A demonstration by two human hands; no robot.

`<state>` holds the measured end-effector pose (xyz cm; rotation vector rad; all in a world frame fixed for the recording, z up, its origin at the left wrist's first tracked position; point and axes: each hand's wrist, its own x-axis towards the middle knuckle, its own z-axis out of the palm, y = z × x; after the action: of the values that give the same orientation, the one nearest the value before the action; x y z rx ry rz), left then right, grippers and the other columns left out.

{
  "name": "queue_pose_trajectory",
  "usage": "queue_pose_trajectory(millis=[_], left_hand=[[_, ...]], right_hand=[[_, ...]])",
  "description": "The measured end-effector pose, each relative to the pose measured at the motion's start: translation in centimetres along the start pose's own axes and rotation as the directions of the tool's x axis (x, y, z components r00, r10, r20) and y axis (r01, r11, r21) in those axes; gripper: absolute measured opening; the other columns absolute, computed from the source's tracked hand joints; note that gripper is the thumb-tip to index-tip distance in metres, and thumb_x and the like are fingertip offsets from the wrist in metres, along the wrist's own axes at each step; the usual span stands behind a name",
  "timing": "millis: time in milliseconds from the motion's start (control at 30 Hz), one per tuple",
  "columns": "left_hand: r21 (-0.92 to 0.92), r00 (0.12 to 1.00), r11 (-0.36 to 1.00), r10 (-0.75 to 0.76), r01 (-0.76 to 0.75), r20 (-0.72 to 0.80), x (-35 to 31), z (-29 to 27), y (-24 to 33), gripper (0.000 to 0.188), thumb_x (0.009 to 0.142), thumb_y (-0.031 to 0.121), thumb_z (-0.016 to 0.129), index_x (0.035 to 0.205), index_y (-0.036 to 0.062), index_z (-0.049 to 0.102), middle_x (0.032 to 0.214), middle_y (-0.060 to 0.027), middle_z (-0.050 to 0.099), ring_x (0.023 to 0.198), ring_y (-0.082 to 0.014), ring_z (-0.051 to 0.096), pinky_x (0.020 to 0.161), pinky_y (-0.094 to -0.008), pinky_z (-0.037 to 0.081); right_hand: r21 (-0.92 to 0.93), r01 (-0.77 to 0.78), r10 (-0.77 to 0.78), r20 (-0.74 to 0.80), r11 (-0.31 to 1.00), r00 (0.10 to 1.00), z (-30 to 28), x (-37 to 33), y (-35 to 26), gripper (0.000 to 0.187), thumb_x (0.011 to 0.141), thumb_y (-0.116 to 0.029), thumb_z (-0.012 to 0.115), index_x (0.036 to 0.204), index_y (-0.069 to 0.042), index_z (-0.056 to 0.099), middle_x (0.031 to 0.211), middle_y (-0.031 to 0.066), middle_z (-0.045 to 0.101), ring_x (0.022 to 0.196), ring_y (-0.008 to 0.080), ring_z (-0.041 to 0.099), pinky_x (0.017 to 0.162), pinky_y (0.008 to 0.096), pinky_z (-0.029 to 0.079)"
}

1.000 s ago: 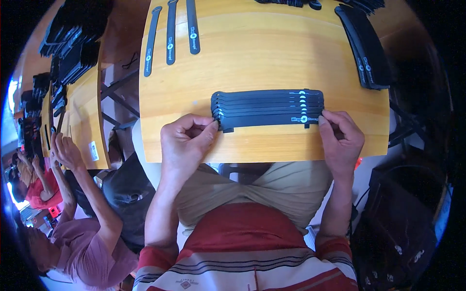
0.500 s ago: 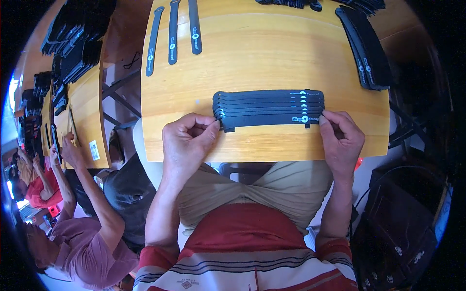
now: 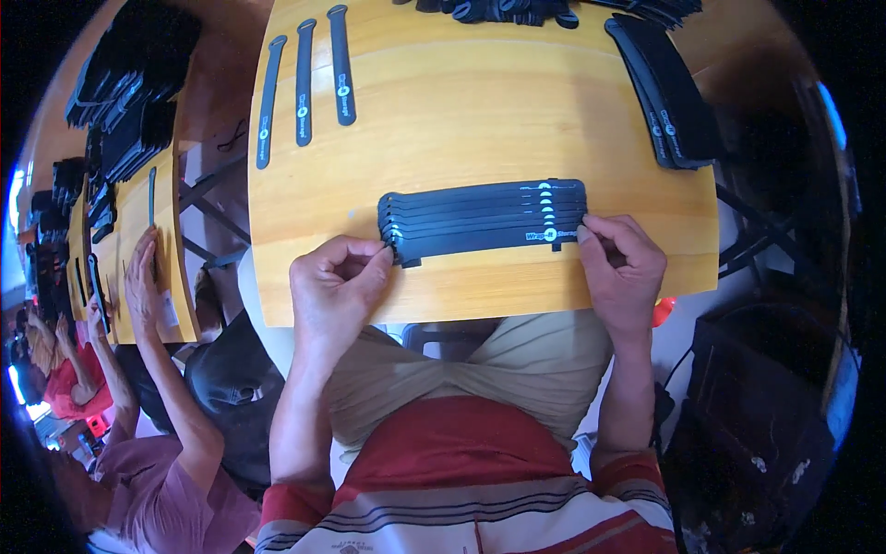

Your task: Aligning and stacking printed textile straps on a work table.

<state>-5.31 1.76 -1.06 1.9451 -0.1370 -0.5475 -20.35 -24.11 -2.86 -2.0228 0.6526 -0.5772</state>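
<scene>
A bundle of overlapping black straps [image 3: 471, 222], printed with white marks, lies across the near part of the wooden table, its edges stepped like a fan. My left hand [image 3: 341, 282] pinches its left end between thumb and fingers. At the other end, my right hand [image 3: 623, 268] grips the right corner the same way. Small dark tabs stick out along the bundle's near edge. How many layers each hand has hold of is hidden by the fingers.
Three single looped straps [image 3: 305, 88] lie apart at the table's [image 3: 443, 111] far left. A strap stack [image 3: 664, 97] sits at the right edge, and more straps [image 3: 508, 9] are heaped at the back. On the left, a co-worker's hand [image 3: 143, 282] reaches over another table with tall strap piles [image 3: 134, 74].
My view has shifted, so the table appears slightly farther left and lower. Both hands keep hold of the strap bundle. The co-worker's hand has reached farther forward over the other table.
</scene>
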Motion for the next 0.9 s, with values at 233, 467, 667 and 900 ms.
queue_pose_trajectory(millis=[233,467,667,900], left_hand=[[0.009,1.000,1.000,0.022,-0.022,-0.004,0.04,-0.07,-0.01,0.005,0.092,0.001,0.075,0.091,-0.0042,0.074,0.074,0.0014,0.068,0.065,-0.0016,0.058,0.059,-0.0188,0.045],[-0.011,0.999,0.999,0.030,-0.030,0.010,0.14,-0.18,-0.13,0.005,0.093,0.000,0.075,0.092,-0.0044,0.073,0.076,-0.0003,0.070,0.066,-0.0028,0.060,0.060,-0.0193,0.047],[-0.041,1.000,0.999,0.014,-0.014,0.016,0.09,-0.08,-0.23,0.005,0.093,0.001,0.074,0.092,-0.0043,0.073,0.075,-0.0009,0.069,0.065,-0.0038,0.061,0.060,-0.0196,0.047],[-0.015,1.000,1.000,0.000,0.000,0.022,0.14,-0.17,0.18,0.007,0.093,0.002,0.074,0.092,-0.0046,0.073,0.074,-0.0014,0.069,0.063,-0.0040,0.059,0.058,-0.0199,0.046]], right_hand=[[-0.023,0.041,-0.041,-0.015,0.999,0.999,0.15,0.07,-0.13,0.012,0.088,0.001,0.073,0.099,0.002,0.074,0.083,0.0113,0.069,0.069,0.0161,0.066,0.062,0.0280,0.052],[-0.042,0.066,-0.066,-0.004,0.997,0.998,-0.01,0.15,-0.01,0.011,0.086,0.002,0.072,0.098,0.002,0.073,0.081,0.0123,0.068,0.068,0.0177,0.066,0.061,0.0290,0.052],[-0.045,0.103,-0.103,0.012,0.994,0.995,-0.15,0.06,0.34,0.011,0.089,0.005,0.072,0.100,0.005,0.075,0.088,0.0081,0.070,0.072,0.0092,0.064,0.062,0.0215,0.049],[-0.043,0.080,-0.081,-0.019,0.996,0.997,0.13,0.01,0.23,0.009,0.086,0.002,0.072,0.095,0.002,0.073,0.082,0.0139,0.069,0.071,0.0250,0.069,0.064,0.0338,0.054]])
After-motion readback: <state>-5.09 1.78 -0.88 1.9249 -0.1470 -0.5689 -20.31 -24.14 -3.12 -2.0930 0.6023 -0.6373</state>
